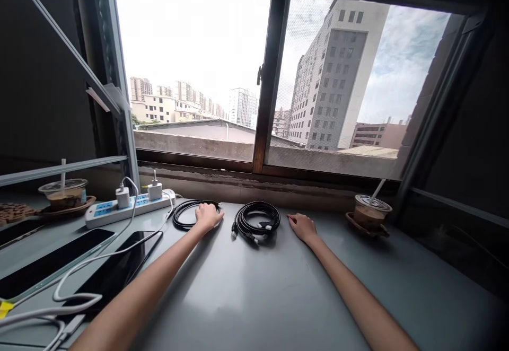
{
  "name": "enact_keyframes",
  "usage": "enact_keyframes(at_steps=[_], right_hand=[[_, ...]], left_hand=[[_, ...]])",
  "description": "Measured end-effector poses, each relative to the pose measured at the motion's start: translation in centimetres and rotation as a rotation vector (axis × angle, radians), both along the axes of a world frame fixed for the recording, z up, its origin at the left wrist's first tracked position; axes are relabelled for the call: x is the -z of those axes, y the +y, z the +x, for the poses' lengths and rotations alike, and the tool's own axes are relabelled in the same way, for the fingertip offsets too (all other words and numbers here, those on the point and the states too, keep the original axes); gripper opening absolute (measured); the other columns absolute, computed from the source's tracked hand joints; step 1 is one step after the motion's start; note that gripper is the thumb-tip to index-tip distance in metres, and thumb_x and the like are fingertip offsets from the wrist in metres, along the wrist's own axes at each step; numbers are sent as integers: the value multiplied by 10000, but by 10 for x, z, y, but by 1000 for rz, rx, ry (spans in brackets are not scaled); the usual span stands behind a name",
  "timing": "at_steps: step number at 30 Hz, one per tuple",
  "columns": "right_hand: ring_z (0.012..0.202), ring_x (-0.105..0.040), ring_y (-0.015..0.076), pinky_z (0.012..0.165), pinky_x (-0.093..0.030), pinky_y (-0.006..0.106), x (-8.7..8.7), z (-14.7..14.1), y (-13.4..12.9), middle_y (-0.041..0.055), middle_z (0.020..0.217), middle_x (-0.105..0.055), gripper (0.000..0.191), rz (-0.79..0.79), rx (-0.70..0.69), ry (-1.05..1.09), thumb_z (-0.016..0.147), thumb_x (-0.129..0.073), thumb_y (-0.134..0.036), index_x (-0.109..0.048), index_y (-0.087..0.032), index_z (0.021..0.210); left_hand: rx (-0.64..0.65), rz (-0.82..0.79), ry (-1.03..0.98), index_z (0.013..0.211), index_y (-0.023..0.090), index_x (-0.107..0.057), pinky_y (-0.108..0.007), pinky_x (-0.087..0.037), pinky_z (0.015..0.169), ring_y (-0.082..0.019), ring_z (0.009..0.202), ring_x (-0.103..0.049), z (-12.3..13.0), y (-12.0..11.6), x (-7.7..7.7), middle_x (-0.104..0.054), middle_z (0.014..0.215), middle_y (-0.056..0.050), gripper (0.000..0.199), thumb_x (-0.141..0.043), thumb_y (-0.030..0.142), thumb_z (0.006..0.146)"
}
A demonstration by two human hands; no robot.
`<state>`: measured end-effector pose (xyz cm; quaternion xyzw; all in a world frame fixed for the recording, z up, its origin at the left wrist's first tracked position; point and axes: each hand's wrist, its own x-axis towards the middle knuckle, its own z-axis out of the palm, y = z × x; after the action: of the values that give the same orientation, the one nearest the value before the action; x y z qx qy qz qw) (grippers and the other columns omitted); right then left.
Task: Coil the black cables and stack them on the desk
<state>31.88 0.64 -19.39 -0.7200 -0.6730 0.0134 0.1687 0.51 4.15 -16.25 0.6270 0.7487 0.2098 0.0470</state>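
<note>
White cable, smooth and loosely looped, lies at the front left corner of the table, whose surface is grey and glossy. Two flat, dark-screened devices lie along the left side. Near the far left corner, a clear plastic cup with lid and straw contains a brown drink and sits on a brown dish. A similar cup, also part-filled with brown drink, stands on a second brown holder toward the far right corner. A white power strip near the far edge carries two plugged adapters. Two round coils of black cable occupy the middle of the far edge: a thinner left coil and a thicker right coil with pale-tipped connectors. Left hand: fingers bent over the left coil's right side; grip cannot be determined. Right hand: beside the right coil, apart from it, fingers partly curled; whether they enclose anything cannot be determined.
</note>
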Motion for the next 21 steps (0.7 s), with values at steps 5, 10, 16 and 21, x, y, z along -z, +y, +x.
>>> enact_keyframes(at_steps=[5, 10, 16, 21], right_hand=[[1000, -568, 191, 879, -453, 423, -7, 1, -2, 78, 1134, -580, 308, -36, -9, 47, 905, -478, -361, -563, -169, 1130], [858, -613, 170, 834, -459, 407, -37, -4, -3, 51, 952, -648, 300, -8, -3, 155, 898, -487, -348, -584, -163, 1112], [518, -596, 91, 652, -439, 264, -112, -54, -14, -39, 820, -684, 350, 240, -116, 337, 908, -365, -410, -602, -284, 1132], [506, -589, 79, 600, -413, 220, -175, -111, -41, -13, 710, -668, 586, 383, -445, 486, 880, -273, -608, -709, -218, 866]], left_hand=[[63, -43, -286, 890, 127, -599, -360, -487, 760, -164, 817, -596, 5, -2, -16, -619, 886, -42, 220, -572, 341, 847], [60, 152, -697, 928, 115, -567, -248, -485, 550, -98, 598, -550, 6, -1, -56, -583, 777, -12, 244, -510, 350, 889], [126, 469, -1092, 765, 153, -460, -173, -394, 480, -52, 474, -453, 10, -25, -129, -490, 641, 41, 60, -466, 161, 824], [390, 489, -1217, 766, 150, -533, -199, -451, 607, -98, 635, -559, 32, -62, -166, -602, 724, -18, 97, -535, 247, 763]])
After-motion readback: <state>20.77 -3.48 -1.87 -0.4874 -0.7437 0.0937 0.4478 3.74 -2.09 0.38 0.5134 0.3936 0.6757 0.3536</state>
